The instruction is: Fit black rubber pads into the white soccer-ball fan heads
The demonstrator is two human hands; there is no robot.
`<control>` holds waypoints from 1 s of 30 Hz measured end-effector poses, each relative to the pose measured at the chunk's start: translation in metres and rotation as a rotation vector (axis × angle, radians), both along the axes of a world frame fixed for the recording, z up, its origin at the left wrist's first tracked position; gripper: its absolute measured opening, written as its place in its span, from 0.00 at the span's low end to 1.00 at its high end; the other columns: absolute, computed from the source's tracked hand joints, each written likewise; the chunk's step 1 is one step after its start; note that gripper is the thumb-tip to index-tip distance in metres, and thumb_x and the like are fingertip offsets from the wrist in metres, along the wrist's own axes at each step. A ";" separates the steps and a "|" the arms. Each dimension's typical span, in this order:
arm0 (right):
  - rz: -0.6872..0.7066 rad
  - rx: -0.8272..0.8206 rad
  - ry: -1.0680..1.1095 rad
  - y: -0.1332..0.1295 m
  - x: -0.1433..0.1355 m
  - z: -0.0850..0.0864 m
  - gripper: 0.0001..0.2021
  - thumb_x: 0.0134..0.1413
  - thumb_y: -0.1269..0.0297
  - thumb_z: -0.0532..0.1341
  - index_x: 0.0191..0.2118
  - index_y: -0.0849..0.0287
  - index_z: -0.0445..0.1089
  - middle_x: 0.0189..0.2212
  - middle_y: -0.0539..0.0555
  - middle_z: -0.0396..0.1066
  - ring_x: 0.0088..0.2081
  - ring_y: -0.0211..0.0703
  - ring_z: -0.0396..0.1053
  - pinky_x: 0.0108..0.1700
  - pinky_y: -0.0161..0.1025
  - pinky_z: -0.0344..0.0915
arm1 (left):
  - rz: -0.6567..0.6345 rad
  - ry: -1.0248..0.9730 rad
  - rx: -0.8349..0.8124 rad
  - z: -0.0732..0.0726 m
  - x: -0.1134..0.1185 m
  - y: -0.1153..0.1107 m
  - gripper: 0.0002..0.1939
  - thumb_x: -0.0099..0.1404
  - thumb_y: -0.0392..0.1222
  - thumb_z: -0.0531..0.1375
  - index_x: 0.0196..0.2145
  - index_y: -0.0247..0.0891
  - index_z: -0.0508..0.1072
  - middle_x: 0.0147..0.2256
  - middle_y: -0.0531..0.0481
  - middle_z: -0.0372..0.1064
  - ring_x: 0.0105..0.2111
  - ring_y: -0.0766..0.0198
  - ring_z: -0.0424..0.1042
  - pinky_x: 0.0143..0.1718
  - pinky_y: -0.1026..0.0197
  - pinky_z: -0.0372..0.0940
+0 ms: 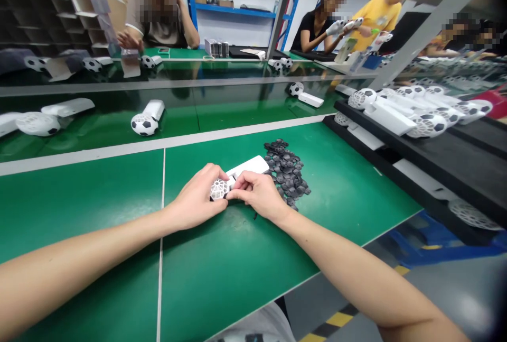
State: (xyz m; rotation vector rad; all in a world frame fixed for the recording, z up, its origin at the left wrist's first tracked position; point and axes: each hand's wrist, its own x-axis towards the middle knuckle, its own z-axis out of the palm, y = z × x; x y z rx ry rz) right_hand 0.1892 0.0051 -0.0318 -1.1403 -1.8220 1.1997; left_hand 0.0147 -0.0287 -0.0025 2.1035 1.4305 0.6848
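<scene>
A white handheld fan (249, 168) with a round, football-like grille lies on the green bench. Around its head is my left hand (202, 192), thumb and fingers gripping the rim. My right hand (255, 193) pinches at the joint between the head and the white handle; whatever may be between its fingertips is hidden. The handle points away to the upper right. Just beyond my right hand lies a loose pile of small black pieces (287, 170), and a few of them sit close to the handle.
Beyond a pale rail, a green conveyor (214, 107) carries several football-headed fans (144, 123). Black trays (428, 146) stacked at the right hold more fans. Several people sit or stand across the line. A slanted metal post (423, 30) rises at the upper right.
</scene>
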 end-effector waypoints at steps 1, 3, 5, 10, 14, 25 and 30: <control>0.002 0.014 -0.022 0.000 -0.001 0.001 0.11 0.40 0.60 0.67 0.24 0.60 0.67 0.18 0.45 0.66 0.20 0.31 0.59 0.23 0.29 0.56 | 0.001 -0.008 0.002 0.000 -0.001 0.000 0.14 0.51 0.38 0.56 0.38 0.40 0.62 0.39 0.49 0.60 0.40 0.57 0.62 0.41 0.55 0.59; 0.017 0.047 -0.053 -0.001 -0.003 0.005 0.10 0.41 0.60 0.66 0.23 0.60 0.66 0.18 0.45 0.66 0.20 0.31 0.60 0.23 0.29 0.56 | 0.001 -0.035 -0.009 0.001 -0.002 0.001 0.14 0.51 0.38 0.57 0.38 0.39 0.63 0.38 0.49 0.61 0.39 0.57 0.63 0.40 0.55 0.60; 0.026 0.119 -0.078 -0.001 -0.003 0.011 0.10 0.43 0.60 0.65 0.24 0.60 0.66 0.19 0.46 0.66 0.21 0.32 0.61 0.24 0.30 0.58 | 0.009 -0.067 -0.031 0.004 -0.002 0.005 0.16 0.50 0.38 0.59 0.38 0.38 0.65 0.37 0.49 0.62 0.37 0.58 0.65 0.38 0.57 0.61; -0.118 0.551 -0.267 0.013 0.028 0.014 0.10 0.53 0.56 0.57 0.31 0.58 0.68 0.30 0.52 0.71 0.32 0.42 0.68 0.36 0.39 0.65 | 0.159 -0.038 0.049 0.023 -0.004 0.049 0.19 0.47 0.35 0.63 0.39 0.39 0.67 0.36 0.52 0.65 0.35 0.60 0.67 0.36 0.61 0.63; -0.354 0.685 -0.767 0.036 0.072 0.000 0.18 0.49 0.47 0.55 0.37 0.54 0.70 0.42 0.59 0.70 0.40 0.62 0.66 0.32 0.54 0.65 | 0.341 0.031 0.179 0.035 -0.015 0.117 0.20 0.50 0.37 0.64 0.41 0.36 0.66 0.41 0.49 0.64 0.40 0.60 0.66 0.43 0.59 0.62; -0.250 0.581 -1.025 0.031 0.080 -0.014 0.16 0.53 0.56 0.51 0.41 0.55 0.71 0.41 0.60 0.72 0.37 0.57 0.71 0.30 0.50 0.67 | 0.482 0.212 0.242 -0.005 -0.081 0.196 0.22 0.63 0.48 0.57 0.51 0.36 0.62 0.51 0.42 0.60 0.48 0.54 0.63 0.49 0.47 0.60; -0.206 0.571 -0.906 0.036 0.088 -0.025 0.15 0.55 0.61 0.49 0.39 0.57 0.72 0.40 0.58 0.73 0.36 0.53 0.72 0.34 0.48 0.67 | 0.668 0.282 0.382 0.025 -0.146 0.180 0.20 0.65 0.47 0.53 0.52 0.35 0.60 0.52 0.43 0.57 0.53 0.55 0.56 0.53 0.49 0.54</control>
